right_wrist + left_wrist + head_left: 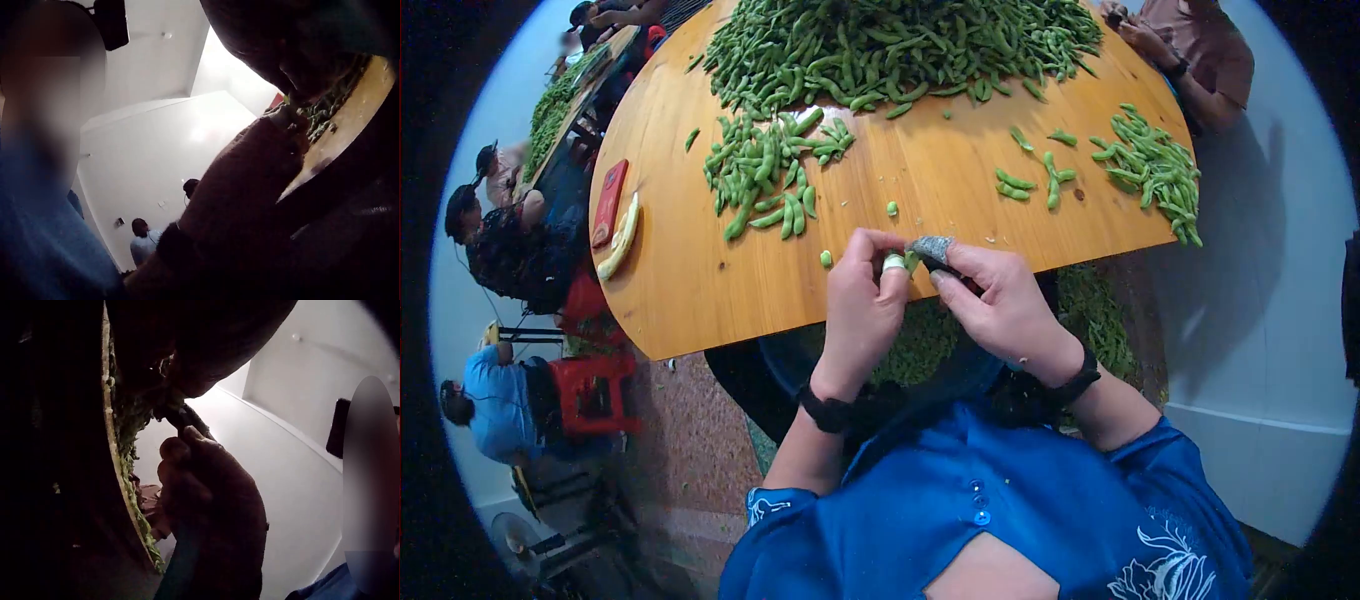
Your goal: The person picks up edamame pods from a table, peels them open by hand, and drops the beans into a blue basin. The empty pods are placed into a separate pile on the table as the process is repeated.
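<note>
The left hand (865, 305), right of a loose shelled soybean (826, 258), pinches a green soybean pod (911, 262) above the near edge of the wooden table (730, 290). The pod's short visible stretch lies between both hands, its long axis roughly toward and away from the body, its tip hidden. The right hand (1005, 305) meets it with bent fingers, a grey wrap (932, 246) on one fingertip; whether it grips too, I cannot tell.

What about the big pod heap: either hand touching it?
No, the left hand and right hand meet near the table edge, apart from the heap.
</note>
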The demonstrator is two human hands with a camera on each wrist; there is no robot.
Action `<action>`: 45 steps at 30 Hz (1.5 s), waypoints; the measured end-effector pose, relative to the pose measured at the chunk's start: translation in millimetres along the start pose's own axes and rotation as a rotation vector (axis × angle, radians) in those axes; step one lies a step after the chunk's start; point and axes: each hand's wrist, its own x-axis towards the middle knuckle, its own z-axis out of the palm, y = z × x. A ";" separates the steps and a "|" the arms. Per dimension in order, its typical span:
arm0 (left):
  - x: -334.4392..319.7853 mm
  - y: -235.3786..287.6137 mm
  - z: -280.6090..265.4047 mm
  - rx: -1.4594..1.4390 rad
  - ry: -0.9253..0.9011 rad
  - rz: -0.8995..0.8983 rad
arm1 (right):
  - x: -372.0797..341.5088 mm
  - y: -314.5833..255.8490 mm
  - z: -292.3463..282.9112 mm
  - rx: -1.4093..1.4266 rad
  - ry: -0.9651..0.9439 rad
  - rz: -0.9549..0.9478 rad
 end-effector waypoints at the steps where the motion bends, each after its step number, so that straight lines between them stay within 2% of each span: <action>1: -0.1 1.3 0.2 0.187 0.035 0.008 | 1.0 0.0 -1.3 -0.010 0.004 -0.006; 2: -1.4 -1.7 -0.1 0.191 0.045 0.010 | 2.5 2.3 -3.6 -0.007 -0.003 -0.013; 4: -7.3 -10.3 -2.2 0.389 0.037 0.228 | 5.5 10.5 -14.1 -0.046 0.094 -0.047; 5: -11.0 -8.7 -4.0 0.398 0.044 0.227 | 7.8 11.5 -26.3 -0.091 0.108 0.037; 6: -15.5 -6.3 -5.4 0.391 0.050 0.200 | 14.2 27.9 -33.6 -0.079 0.209 -0.087; 8: -23.2 -1.4 -6.2 0.374 0.058 0.145 | 18.8 33.8 -58.0 -0.058 0.246 0.025; 12: -30.3 2.0 -8.0 0.327 0.026 0.040 | 27.2 39.0 -84.2 -0.123 0.308 0.028; 14: -24.2 2.3 -2.8 -0.237 0.039 -0.228 | 26.2 34.2 -84.7 -0.426 0.320 -0.077; 15: -20.5 10.3 -1.4 -0.289 -0.005 -0.295 | 22.2 29.2 -74.1 -0.316 0.287 -0.120; 17: -13.9 14.3 9.2 -0.302 0.000 -0.280 | 14.5 24.4 -51.7 -0.228 0.152 -0.143; 18: -11.1 15.4 15.6 -0.319 0.008 -0.262 | 10.0 11.5 -43.4 -0.182 0.071 -0.048; 22: -5.9 4.0 33.6 -0.182 0.043 -0.134 | 7.5 14.3 -24.4 -0.133 0.015 0.041; 24: -4.3 2.1 37.9 -0.178 0.032 -0.063 | 5.8 17.4 -20.0 -0.134 0.061 -0.001; 26: -6.3 9.0 38.4 -0.141 -0.002 -0.107 | 3.7 19.6 -17.8 -0.145 0.128 -0.024; 29: -8.5 14.0 41.7 -0.139 0.082 -0.020 | -2.0 15.7 -16.5 -0.154 0.162 -0.090; 31: -10.2 16.0 38.2 -0.247 0.041 -0.154 | -5.8 12.1 -16.2 -0.144 0.139 -0.096; 33: -10.7 13.2 34.2 -0.289 -0.011 -0.188 | -8.2 13.9 -14.6 -0.135 0.117 -0.102; 35: -11.9 10.4 32.5 -0.329 -0.060 -0.216 | -8.4 20.3 -10.9 0.062 0.144 -0.074; 37: -14.1 9.2 34.3 -0.366 -0.154 -0.208 | -7.6 21.7 -15.2 -0.043 0.145 -0.061; 39: -21.7 11.7 32.2 -0.302 -0.202 -0.243 | -3.7 20.6 -21.9 -0.178 0.181 0.010; 41: -32.2 11.1 23.9 -0.212 -0.267 -0.327 | 5.0 27.0 -33.4 -0.227 0.356 -0.074; 42: -37.1 5.0 19.1 -0.210 -0.261 -0.326 | 9.5 25.2 -44.8 -0.248 0.378 0.006; 43: -41.4 -6.3 14.1 0.048 -0.288 -0.041 | 17.2 39.5 -53.4 -0.258 0.442 -0.117; 44: -46.1 -12.3 9.3 0.306 -0.311 0.246 | 18.6 45.4 -64.4 -0.255 0.444 -0.117; 45: -55.0 0.0 5.4 0.452 -0.293 0.145 | 19.5 47.0 -74.2 -0.275 0.431 -0.041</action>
